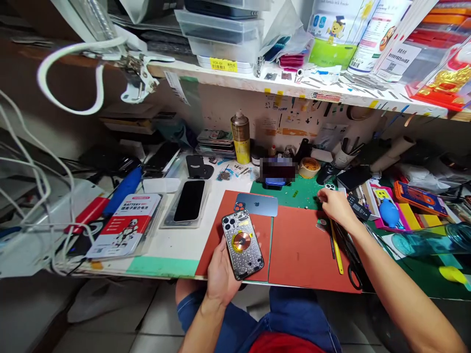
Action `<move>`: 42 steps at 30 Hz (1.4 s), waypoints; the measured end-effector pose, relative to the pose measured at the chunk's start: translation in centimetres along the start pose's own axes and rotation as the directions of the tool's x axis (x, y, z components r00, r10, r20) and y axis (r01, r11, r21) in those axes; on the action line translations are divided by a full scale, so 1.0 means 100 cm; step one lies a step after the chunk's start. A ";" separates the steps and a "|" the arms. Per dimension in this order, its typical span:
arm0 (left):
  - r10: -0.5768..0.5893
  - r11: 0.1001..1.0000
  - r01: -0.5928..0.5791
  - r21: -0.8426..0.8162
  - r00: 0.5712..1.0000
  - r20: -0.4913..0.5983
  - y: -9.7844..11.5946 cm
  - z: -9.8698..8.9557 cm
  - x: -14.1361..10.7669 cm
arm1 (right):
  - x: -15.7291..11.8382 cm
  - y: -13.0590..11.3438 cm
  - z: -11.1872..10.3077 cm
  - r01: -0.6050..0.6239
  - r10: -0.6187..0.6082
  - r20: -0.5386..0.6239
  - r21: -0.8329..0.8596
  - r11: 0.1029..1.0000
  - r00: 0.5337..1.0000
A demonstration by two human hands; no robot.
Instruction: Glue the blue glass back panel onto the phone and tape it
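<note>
My left hand is wrapped round the lower left edge of a phone with its back cover off. Its camera lenses, speckled inner plate and round copper coil face up. Behind it, a blue back glass with a camera cutout lies on the red-brown mat. My right hand is at the mat's far right corner, fingers curled together; anything between them is hidden. Just beyond its fingertips is a small piece with camera rings. A yellow stick tool and black-handled scissors lie nearer me.
To the left are a battery box and a dark-screened phone on a clear case. A spray can and tape roll stand at the back. A teal bottle lies right. The loaded shelf overhangs the bench.
</note>
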State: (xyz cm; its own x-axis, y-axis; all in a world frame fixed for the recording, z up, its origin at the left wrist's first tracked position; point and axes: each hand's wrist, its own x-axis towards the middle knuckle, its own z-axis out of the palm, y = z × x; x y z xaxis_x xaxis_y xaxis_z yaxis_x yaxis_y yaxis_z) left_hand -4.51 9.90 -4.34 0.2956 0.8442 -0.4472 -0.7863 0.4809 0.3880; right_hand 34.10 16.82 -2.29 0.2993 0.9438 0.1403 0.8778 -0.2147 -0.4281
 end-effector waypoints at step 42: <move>0.231 0.964 -0.231 -0.128 0.973 -0.019 -0.016 0.008 -0.008 | 0.014 -0.163 0.072 0.392 -0.204 0.513 -0.290 0.873 0.834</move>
State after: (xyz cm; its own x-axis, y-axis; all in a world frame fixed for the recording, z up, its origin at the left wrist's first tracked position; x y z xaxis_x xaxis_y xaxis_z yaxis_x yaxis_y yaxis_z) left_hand -3.04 8.65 -3.91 0.0961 0.9278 -0.3605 -0.8962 0.2382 0.3743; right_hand 17.53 23.44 -1.51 -0.1213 0.9597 -0.2535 0.9922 0.1095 -0.0603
